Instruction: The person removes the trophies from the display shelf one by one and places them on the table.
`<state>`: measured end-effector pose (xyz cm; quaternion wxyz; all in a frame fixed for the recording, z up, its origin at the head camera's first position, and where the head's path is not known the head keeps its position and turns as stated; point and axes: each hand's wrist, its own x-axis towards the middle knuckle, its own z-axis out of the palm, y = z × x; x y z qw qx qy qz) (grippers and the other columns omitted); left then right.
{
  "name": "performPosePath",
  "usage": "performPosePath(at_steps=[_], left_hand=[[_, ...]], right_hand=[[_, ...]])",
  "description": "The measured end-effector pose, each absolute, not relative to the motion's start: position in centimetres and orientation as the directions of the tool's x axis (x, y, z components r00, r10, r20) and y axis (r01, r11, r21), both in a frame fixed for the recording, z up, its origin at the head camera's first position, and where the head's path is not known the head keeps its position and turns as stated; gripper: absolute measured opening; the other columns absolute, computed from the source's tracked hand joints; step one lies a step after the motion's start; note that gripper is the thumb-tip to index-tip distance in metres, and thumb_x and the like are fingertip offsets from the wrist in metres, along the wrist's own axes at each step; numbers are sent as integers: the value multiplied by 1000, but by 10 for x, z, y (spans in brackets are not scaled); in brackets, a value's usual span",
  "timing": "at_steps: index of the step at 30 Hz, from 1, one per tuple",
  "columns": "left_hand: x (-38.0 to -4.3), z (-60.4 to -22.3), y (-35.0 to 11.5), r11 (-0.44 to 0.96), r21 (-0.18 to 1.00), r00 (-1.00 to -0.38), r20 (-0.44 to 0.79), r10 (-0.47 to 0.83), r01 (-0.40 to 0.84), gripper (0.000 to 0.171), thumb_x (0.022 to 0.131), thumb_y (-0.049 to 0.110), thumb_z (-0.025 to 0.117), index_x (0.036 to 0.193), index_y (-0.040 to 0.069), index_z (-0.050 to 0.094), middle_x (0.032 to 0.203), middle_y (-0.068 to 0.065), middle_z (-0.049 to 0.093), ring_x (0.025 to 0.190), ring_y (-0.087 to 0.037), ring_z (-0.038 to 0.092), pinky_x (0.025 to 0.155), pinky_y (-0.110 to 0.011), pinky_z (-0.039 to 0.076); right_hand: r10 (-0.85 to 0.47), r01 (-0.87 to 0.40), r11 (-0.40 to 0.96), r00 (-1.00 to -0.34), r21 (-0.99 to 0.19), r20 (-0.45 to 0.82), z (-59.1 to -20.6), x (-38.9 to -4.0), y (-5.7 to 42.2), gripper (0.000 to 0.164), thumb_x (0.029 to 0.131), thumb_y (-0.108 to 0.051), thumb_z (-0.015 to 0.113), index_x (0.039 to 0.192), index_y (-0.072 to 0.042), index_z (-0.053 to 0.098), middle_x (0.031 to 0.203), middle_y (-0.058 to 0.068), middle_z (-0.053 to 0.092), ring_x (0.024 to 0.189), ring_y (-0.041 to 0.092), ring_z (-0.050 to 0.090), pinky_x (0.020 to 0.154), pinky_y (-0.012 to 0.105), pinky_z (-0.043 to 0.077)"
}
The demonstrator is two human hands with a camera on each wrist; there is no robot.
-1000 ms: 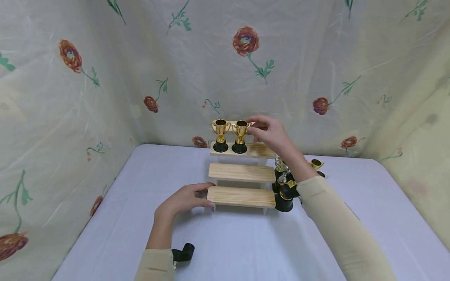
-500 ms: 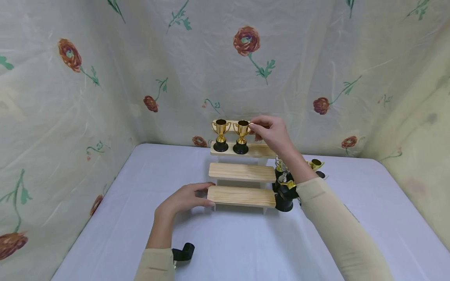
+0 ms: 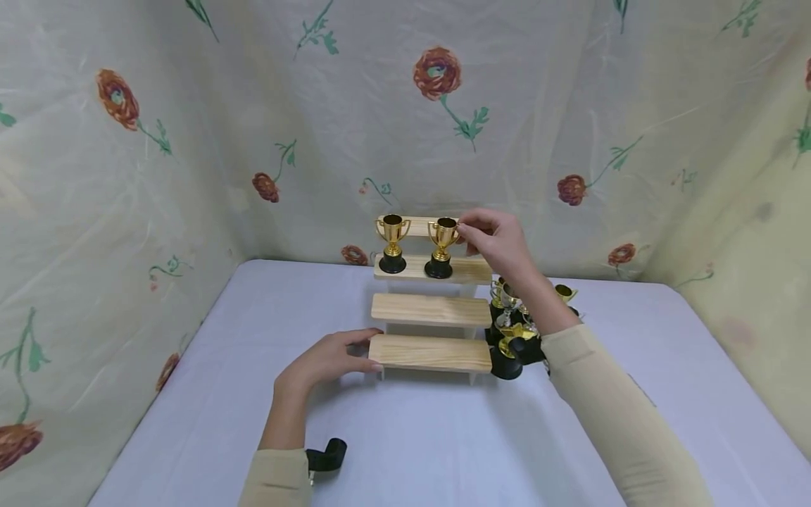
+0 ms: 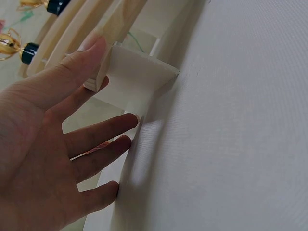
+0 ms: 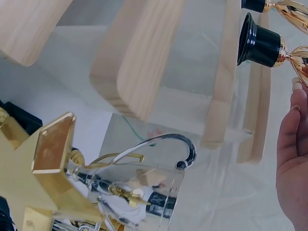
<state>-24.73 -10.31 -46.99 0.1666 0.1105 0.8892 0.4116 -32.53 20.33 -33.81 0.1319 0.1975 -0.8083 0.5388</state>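
A tiered wooden display stand (image 3: pixel 431 353) stands mid-table, with pale boards on white supports. The left hand (image 3: pixel 324 362) pinches the left end of its lowest board between thumb and index finger; the left wrist view shows the other fingers spread beside it. The right hand (image 3: pixel 497 243) pinches the right handle of a small gold trophy cup (image 3: pixel 443 234) with a black base. That cup is upright at the second-highest board (image 3: pixel 472 269); whether its base touches the wood I cannot tell. Left of it, another gold trophy cup (image 3: pixel 393 230) stands on the same board.
Several gold and silver trophies (image 3: pixel 505 365) crowd beside the stand's right side, partly hidden by the right forearm. In the right wrist view, a silver cup (image 5: pixel 159 180) and a gold star trophy (image 5: pixel 53 144) are close. A flowered curtain (image 3: pixel 355 141) hangs behind the white table (image 3: pixel 418 443).
The right hand has shifted the right trophy cup to the right, widening the gap to the other cup. The left hand keeps its hold on the lowest board.
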Motion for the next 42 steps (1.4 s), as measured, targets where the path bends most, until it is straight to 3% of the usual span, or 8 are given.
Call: performPosePath(at_steps=[7, 15, 21, 28, 33, 39, 42], left_hand=[[-247, -470, -103, 637, 769, -923, -201, 329, 59, 67, 76, 48, 83, 138, 38, 58, 143, 4, 57, 139, -23, 45, 113, -56, 36], [-247, -469, -104, 631, 773, -919, -195, 342, 70, 70, 74, 51, 83, 138, 39, 57, 144, 5, 56, 140, -22, 44, 114, -54, 36], [-247, -468, -105, 634, 769, -917, -193, 350, 80, 68, 76, 49, 82, 139, 38, 57, 144, 5, 56, 140, -22, 44, 114, -54, 37], [-246, -469, -105, 637, 766, -916, -191, 352, 85, 69, 76, 51, 81, 139, 38, 57, 146, 4, 55, 141, -23, 44, 113, -55, 37], [-245, -470, -104, 636, 767, -916, -196, 350, 79, 70, 76, 50, 82, 139, 37, 56, 146, 3, 55, 140, -24, 44, 113, -55, 37], [-245, -470, -104, 635, 768, -917, -191, 350, 82, 68, 76, 49, 82, 138, 38, 57, 145, 4, 56, 140, -23, 45, 113, -54, 37], [-246, -470, -104, 634, 768, -916, -188, 353, 87, 68, 76, 49, 82, 138, 38, 57, 144, 4, 56, 140, -23, 45, 113, -54, 37]], right_hand=[[-154, -460, 352, -888, -815, 434, -340, -323, 207, 19, 97, -16, 64, 103, 0, 71, 83, 7, 73, 59, 14, 62, 61, 28, 56], [-159, -463, 368, -886, -806, 436, -340, -317, 214, 17, 97, -14, 64, 102, 1, 70, 88, 19, 73, 60, 20, 64, 62, 34, 58], [-159, -469, 418, -881, -778, 446, -342, -312, 221, 14, 97, -14, 65, 99, -2, 69, 88, 21, 74, 59, 23, 63, 60, 29, 56], [-174, -471, 431, -880, -770, 441, -342, -302, 227, 13, 97, -11, 63, 103, 0, 68, 90, 22, 73, 61, 25, 65, 62, 30, 57], [-168, -472, 425, -880, -772, 445, -342, -296, 231, 14, 96, -9, 64, 105, 1, 68, 89, 20, 73, 61, 20, 65, 61, 24, 56], [-176, -484, 442, -872, -755, 456, -340, -288, 234, 14, 96, -12, 65, 102, -1, 69, 88, 21, 72, 63, 24, 66, 63, 30, 58], [-183, -485, 456, -872, -747, 454, -342, -286, 237, 14, 96, -12, 64, 102, 0, 68, 88, 22, 72, 63, 18, 65, 64, 28, 58]])
